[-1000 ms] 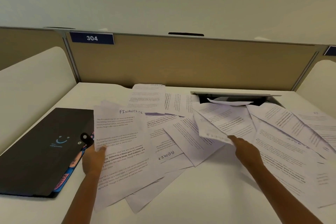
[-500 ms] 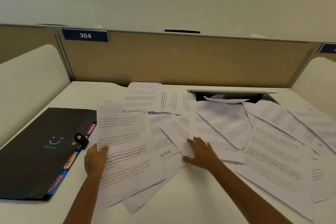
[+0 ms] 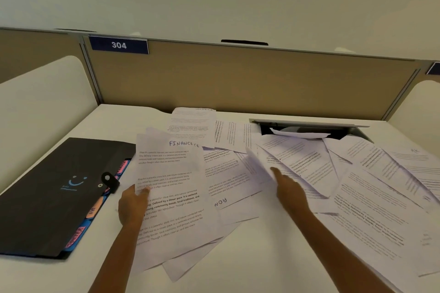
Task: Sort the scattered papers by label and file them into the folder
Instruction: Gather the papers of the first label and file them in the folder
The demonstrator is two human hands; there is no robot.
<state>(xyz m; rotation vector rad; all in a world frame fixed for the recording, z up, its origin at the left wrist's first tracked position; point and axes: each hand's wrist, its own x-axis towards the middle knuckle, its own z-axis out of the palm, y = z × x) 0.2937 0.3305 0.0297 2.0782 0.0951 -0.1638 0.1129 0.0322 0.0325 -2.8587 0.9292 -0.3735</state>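
Papers (image 3: 273,173) are being found scattered in overlapping layers across the bench (image 3: 250,269), from its near edge to the cable slot (image 3: 309,129) at the back. Nearest, the left hand (image 3: 132,207) is pinching a small stack at its left edge, thumb on top, the front sheet marked FINANCE (image 3: 166,185). This stack is judged to be light and limp: its free end is likely to droop if held by one edge only, so a flat support under the middle or a two-edge hold is being suggested. To the right, the right hand (image 3: 288,188) is being slid among the loose sheets with one finger extended over a lifted page; whether the other fingers are curled round it cannot be told. Loose sheets are judged to be slippery on one another and easily creased, so each is best taken at a corner or free edge. Left of the stack, the folder (image 3: 47,192) is lying flat and closed, coloured tabs (image 3: 91,211) showing along its right side. Farther back, a partition (image 3: 238,78) with the plate 304 (image 3: 118,45) is being seen.
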